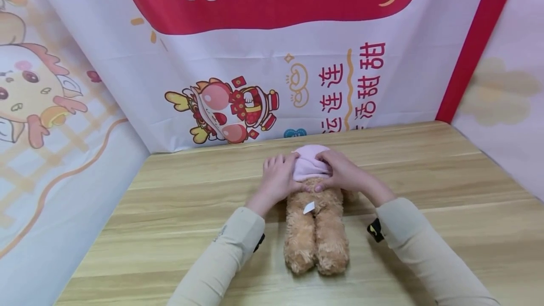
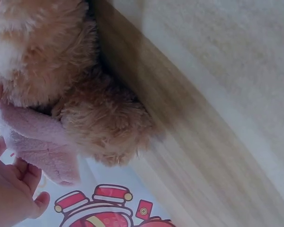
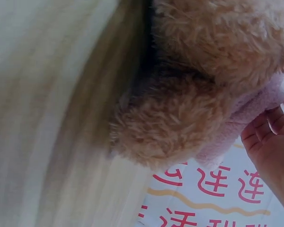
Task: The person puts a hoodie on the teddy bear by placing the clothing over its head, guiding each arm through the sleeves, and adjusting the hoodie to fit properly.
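Observation:
A brown plush toy [image 1: 316, 230] lies on the table with its two legs toward me and a small white tag [image 1: 309, 208] on its body. Soft pink cloth [image 1: 310, 162] covers its head end; whether it is a hat or a loose piece I cannot tell. My left hand [image 1: 278, 176] grips the cloth's left side, thumb near the fur. On the opposite side my right hand [image 1: 342, 174] grips it likewise. Both wrist views show curled fingers at the pink fabric [image 2: 42, 142], beside a furry arm [image 3: 175, 123] of the toy.
The wood-grain table [image 1: 191, 202] meets a printed white and red cloth backdrop [image 1: 255, 51] just beyond the toy's head. More printed cloth [image 1: 85, 164] hangs at the left, and a pale panel [image 1: 505, 103] stands at the right.

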Demonstrator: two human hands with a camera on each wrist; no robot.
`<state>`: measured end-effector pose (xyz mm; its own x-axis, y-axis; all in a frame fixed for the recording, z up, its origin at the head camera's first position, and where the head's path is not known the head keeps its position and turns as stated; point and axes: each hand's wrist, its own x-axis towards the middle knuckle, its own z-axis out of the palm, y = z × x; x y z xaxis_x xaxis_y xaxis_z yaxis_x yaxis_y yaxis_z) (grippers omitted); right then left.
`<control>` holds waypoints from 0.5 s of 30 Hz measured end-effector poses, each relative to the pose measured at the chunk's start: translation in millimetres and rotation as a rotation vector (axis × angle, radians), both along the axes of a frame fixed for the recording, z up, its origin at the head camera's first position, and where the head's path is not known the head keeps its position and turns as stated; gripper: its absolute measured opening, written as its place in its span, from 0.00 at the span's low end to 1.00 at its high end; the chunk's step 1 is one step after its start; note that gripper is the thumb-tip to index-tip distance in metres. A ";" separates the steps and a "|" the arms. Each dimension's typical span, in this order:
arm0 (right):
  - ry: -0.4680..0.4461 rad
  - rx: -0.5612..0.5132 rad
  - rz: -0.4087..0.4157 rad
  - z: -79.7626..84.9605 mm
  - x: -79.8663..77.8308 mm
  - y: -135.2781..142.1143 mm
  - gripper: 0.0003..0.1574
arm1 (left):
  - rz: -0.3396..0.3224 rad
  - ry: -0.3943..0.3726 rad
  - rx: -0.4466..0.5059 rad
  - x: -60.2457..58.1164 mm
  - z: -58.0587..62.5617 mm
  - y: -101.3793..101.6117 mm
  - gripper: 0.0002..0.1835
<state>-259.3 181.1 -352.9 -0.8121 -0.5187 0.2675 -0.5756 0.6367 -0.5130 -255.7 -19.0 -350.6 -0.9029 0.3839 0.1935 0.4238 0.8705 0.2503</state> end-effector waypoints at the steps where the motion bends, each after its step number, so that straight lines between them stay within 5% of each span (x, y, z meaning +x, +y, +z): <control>1: 0.000 -0.005 0.002 -0.6 0.9 -0.2 0.41 | 0.004 0.010 -0.010 0.0 0.1 0.0 0.50; 9: 0.083 -0.062 -0.011 -7.0 4.8 -3.1 0.30 | -0.024 0.090 0.000 -1.2 -2.0 0.3 0.37; 15: 0.051 -0.075 -0.023 -6.1 7.7 -3.6 0.28 | -0.046 0.147 -0.038 -0.9 -5.2 1.7 0.34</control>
